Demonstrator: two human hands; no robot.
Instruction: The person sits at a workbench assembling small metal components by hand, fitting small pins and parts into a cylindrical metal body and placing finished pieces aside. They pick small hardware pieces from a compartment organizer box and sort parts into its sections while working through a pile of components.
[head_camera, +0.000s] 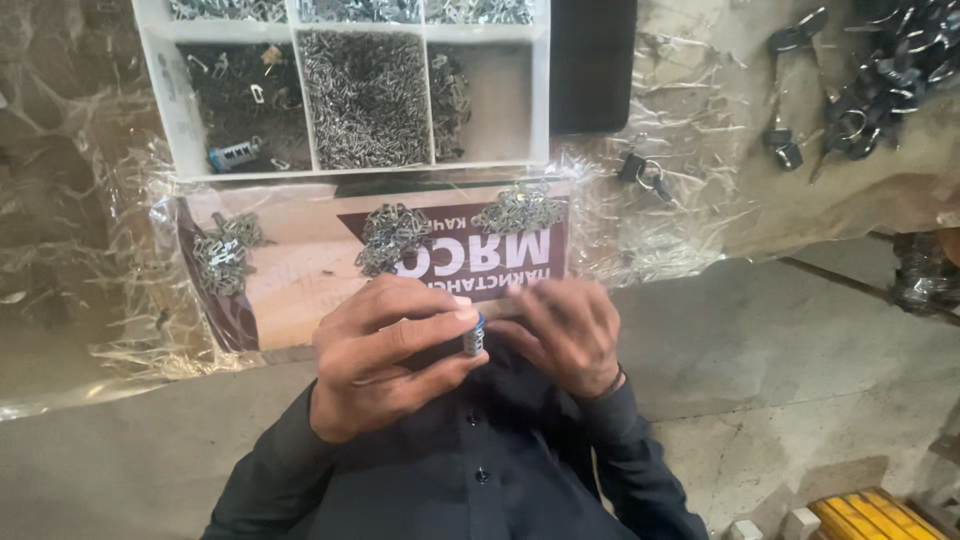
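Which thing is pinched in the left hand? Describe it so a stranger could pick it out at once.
Start at the white compartment tray at the top, then drop past the printed card with its three heaps of metal clips to the two hands. The left hand pinches a small metal cylinder at its fingertips. Unlike the loose clips around, it is one solid barrel with a blue end.

I see a small shiny metal cylinder (474, 337) with a blue plastic band. At twelve o'clock, a matt white plastic tray (540, 95) holds glinting metal clips (365, 98). Crinkled glossy film (650, 235) covers printed cardboard (300, 270). My sleeves (620, 450) are dark matt cloth.
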